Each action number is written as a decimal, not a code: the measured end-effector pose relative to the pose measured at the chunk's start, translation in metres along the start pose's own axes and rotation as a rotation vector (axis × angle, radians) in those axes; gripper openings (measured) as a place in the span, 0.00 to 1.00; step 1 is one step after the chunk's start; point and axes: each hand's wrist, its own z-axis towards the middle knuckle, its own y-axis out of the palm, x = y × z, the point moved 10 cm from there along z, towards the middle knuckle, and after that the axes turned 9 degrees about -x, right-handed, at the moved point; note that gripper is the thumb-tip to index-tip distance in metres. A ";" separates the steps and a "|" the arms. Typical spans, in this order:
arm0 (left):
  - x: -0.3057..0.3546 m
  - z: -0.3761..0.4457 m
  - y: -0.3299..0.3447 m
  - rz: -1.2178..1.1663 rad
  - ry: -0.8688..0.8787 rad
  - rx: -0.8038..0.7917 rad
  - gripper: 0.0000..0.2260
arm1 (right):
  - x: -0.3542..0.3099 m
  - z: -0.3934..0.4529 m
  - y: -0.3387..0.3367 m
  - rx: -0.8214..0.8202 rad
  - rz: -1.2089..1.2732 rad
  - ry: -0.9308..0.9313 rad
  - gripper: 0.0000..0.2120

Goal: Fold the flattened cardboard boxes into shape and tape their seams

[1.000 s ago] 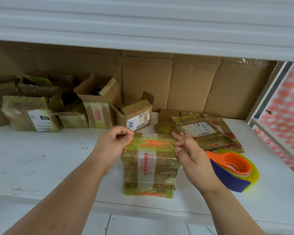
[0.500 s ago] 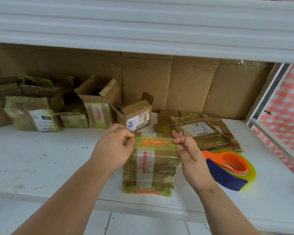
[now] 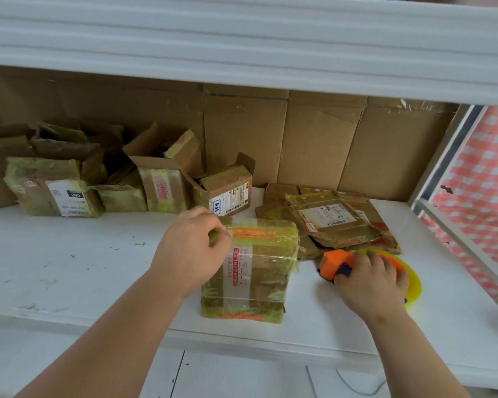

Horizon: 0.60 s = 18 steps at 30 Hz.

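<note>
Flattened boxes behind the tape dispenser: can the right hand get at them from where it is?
Probably yes: the right hand grips the tape dispenser, and the flattened boxes lie uncovered just beyond.

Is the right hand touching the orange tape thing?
Touching. The head view shows the right hand lying on the tape dispenser, its fingers curled over the orange and blue body with no gap between them.

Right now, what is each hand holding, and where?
Left hand pinches the tape-wrapped cardboard box at its top left corner; right hand grips the orange tape dispenser from above.
</note>
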 end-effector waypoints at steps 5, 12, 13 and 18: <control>-0.007 0.005 0.000 -0.050 -0.117 -0.011 0.07 | 0.021 0.001 0.012 -0.069 -0.115 0.107 0.17; 0.014 0.002 -0.006 0.162 -0.029 -0.013 0.07 | 0.026 0.003 -0.005 -0.025 -0.011 0.008 0.06; 0.015 0.003 -0.004 0.167 -0.022 -0.040 0.07 | 0.024 -0.001 -0.010 -0.008 0.066 -0.020 0.05; 0.016 0.007 -0.001 0.159 -0.020 -0.154 0.08 | 0.009 -0.026 -0.046 -0.038 0.612 -0.197 0.09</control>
